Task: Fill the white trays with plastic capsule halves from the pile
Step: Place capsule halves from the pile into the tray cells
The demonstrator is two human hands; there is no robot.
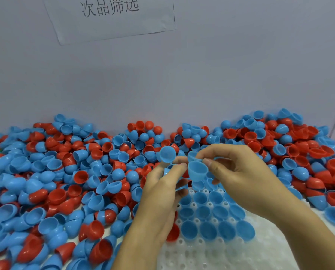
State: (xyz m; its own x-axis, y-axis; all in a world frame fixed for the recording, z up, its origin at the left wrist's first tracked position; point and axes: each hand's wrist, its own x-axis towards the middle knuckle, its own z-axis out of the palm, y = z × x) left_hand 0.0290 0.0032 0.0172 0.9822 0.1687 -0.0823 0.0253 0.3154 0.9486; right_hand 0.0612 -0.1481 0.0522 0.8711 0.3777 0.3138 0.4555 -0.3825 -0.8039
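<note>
Head view | right hand (238,172): thumb and fingers pinch a blue capsule half (197,170) | left hand (162,191): fingers curled round other blue halves, one blue half (168,154) at its fingertips | white tray (211,248): directly below both grips, rows partly filled with blue halves | pile (65,182): red and blue halves left of and behind grips.

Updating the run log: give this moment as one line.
left hand: holds blue halves | right hand: pinches blue half | white tray: partly filled, blue only | pile: red and blue

Bare tray (211,256) sockets nearside; pile (65,172) elsewhere
</note>
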